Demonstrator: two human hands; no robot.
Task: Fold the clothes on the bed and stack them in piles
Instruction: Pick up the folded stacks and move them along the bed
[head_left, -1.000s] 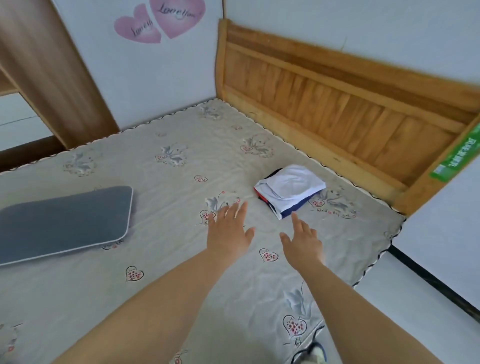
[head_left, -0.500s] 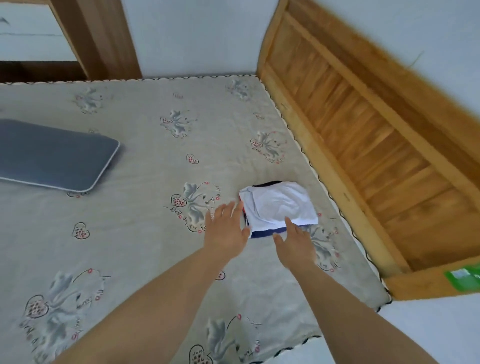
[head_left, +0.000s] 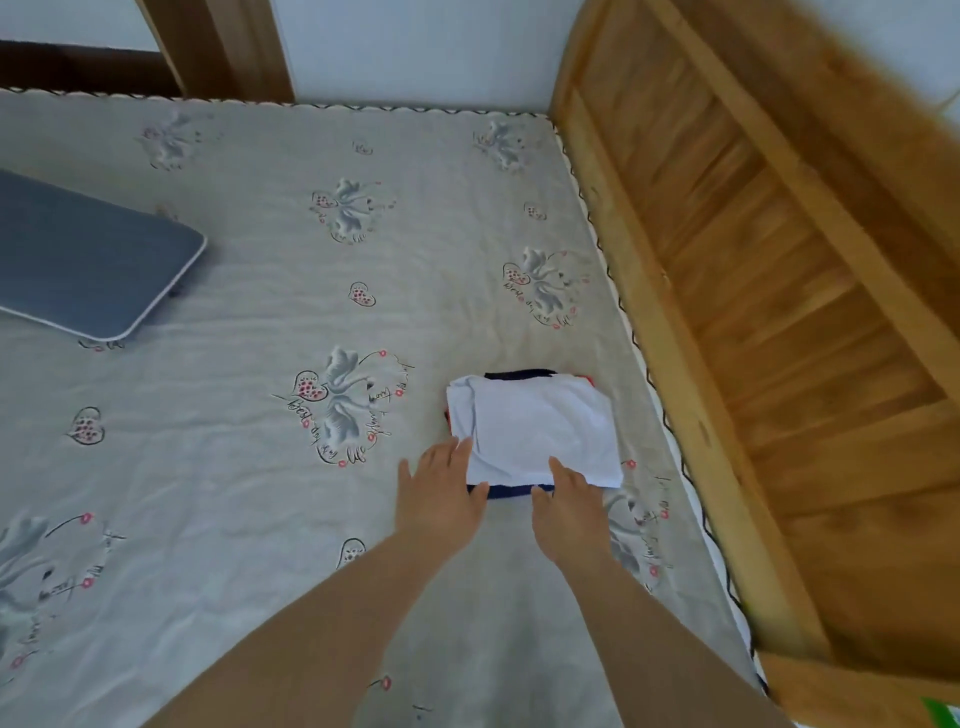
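A: Where is the pile of folded clothes (head_left: 537, 428)?

B: On the bed (head_left: 260, 467), at about four o'clock from its middle, near the wooden headboard (head_left: 779, 312). A white piece lies on top, dark blue under it.

A: And the hands?

B: Left hand (head_left: 439, 499) lies flat at the pile's seven o'clock corner, fingers spread, touching it. Right hand (head_left: 569, 512) rests on the near edge; whether it grips, I cannot tell.

A: Anything else?

B: A grey pillow (head_left: 88, 260) at ten o'clock, well apart.

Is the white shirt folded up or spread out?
Folded. The white shirt is a small neat rectangle atop a dark garment, with both hands at its near edge.
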